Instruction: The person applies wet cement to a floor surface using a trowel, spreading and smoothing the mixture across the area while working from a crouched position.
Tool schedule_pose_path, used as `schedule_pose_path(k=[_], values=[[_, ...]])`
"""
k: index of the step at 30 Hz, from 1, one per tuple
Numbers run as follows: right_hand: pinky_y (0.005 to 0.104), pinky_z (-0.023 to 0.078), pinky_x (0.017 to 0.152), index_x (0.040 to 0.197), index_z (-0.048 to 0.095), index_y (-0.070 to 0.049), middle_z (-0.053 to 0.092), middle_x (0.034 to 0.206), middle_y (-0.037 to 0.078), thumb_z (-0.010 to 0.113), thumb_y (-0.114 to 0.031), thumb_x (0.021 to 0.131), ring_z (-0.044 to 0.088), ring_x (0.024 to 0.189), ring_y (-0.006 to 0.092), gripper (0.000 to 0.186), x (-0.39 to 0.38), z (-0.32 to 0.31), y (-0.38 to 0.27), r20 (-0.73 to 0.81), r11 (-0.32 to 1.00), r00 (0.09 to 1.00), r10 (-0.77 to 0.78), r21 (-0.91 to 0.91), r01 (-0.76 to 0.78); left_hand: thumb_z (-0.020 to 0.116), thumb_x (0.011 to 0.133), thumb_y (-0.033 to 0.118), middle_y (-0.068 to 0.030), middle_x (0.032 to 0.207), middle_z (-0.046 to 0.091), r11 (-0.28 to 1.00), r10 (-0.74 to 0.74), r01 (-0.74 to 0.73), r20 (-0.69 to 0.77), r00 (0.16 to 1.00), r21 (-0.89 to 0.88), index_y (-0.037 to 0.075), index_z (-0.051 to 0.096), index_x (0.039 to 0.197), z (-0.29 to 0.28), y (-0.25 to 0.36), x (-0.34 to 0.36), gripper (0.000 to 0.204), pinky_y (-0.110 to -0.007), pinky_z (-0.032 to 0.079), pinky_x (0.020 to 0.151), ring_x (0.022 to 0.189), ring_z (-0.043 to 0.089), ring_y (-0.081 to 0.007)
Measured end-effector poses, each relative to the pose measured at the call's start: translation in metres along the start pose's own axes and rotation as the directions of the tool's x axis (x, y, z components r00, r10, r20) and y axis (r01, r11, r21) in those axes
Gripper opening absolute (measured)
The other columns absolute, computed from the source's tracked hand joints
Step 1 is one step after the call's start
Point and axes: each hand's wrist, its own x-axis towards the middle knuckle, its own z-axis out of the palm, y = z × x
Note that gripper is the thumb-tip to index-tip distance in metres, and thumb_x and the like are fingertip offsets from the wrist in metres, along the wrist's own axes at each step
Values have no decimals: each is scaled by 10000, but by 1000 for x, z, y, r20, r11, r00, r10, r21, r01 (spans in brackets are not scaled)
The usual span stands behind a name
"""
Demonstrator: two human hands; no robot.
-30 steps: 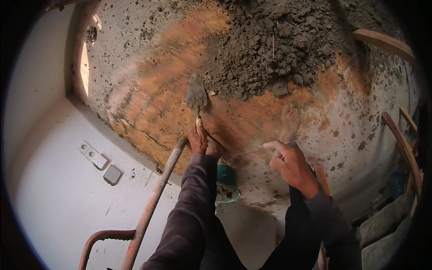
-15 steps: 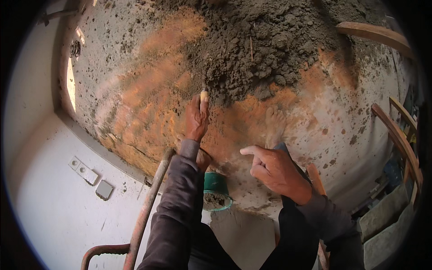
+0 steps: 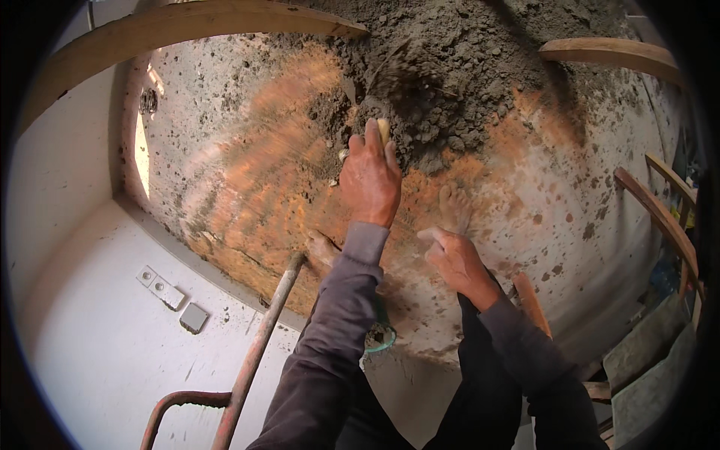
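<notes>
My left hand (image 3: pixel 371 180) is closed around the pale wooden handle (image 3: pixel 384 130) of what looks like a trowel. Its blade is blurred and partly buried at the near edge of a heap of grey, crumbly mortar (image 3: pixel 457 67). My right hand (image 3: pixel 459 262) hovers above my right knee, holding nothing, with the index finger extended and the other fingers loosely bent. Below my left forearm, a green bucket (image 3: pixel 390 341) with some grey mix inside is mostly hidden by the sleeve.
A bare foot (image 3: pixel 454 208) stands near the heap, another (image 3: pixel 322 246) beside my left sleeve. A rusty metal pipe (image 3: pixel 262 337) rises at lower left before a white wall (image 3: pixel 97 330). Wooden beams (image 3: pixel 202 21) cross the top left, top right (image 3: pixel 615 54) and right side (image 3: pixel 660 221).
My left hand has moved forward and right with the trowel into the mortar. My right hand has shifted slightly, its index finger less stretched. A beam has come into view at top left.
</notes>
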Motion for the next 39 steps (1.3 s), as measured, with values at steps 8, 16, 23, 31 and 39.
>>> schedule_pose_path(k=[8, 16, 23, 31, 39], values=[[309, 474, 694, 1291, 480, 44, 598, 975, 62, 510, -241, 936, 562, 809, 134, 456, 40, -19, -20, -132, 498, 975, 176, 867, 27, 647, 800, 32, -190, 974, 459, 954, -22, 68, 159, 987, -293, 39, 439, 1335, 19, 34, -51, 573, -468, 450, 661, 814, 549, -353], [348, 470, 740, 1071, 498, 26, 552, 885, 85, 573, -174, 846, 561, 831, 186, 310, 42, 52, -1, -59, 853, 975, 213, 498, -156, 593, 848, 105, -185, 1094, 448, 724, -52, 186, 217, 975, -665, 4, 391, 1385, 13, -10, -160, 582, -436, 385, 876, 978, 455, -350], [433, 493, 726, 1038, 512, 30, 601, 872, 175, 598, -202, 811, 618, 794, 316, 335, 98, 71, 24, 125, 988, 984, 129, -96, -118, 600, 893, 129, -137, 1009, 586, 565, -290, 530, 449, 845, -632, -53, 465, 1329, -38, -99, -201, 491, -326, 485, 792, 924, 581, -203], [420, 497, 575, 1010, 571, 64, 617, 800, 195, 654, -201, 830, 617, 637, 262, 331, 233, 143, 29, -70, 937, 996, -59, -349, 31, 572, 902, 163, -118, 863, 602, 716, -269, 491, 453, 850, -495, -45, 558, 1218, -50, -136, -163, 378, -329, 478, 714, 803, 595, -200], [315, 421, 385, 1048, 584, 31, 538, 665, 79, 661, -113, 830, 504, 467, 150, 272, 242, 58, -4, -155, 870, 933, 326, 435, -232, 577, 916, 190, -100, 808, 586, 610, -248, 489, 435, 866, -624, -41, 559, 1219, -46, -141, -159, 382, -327, 468, 681, 730, 573, -186]])
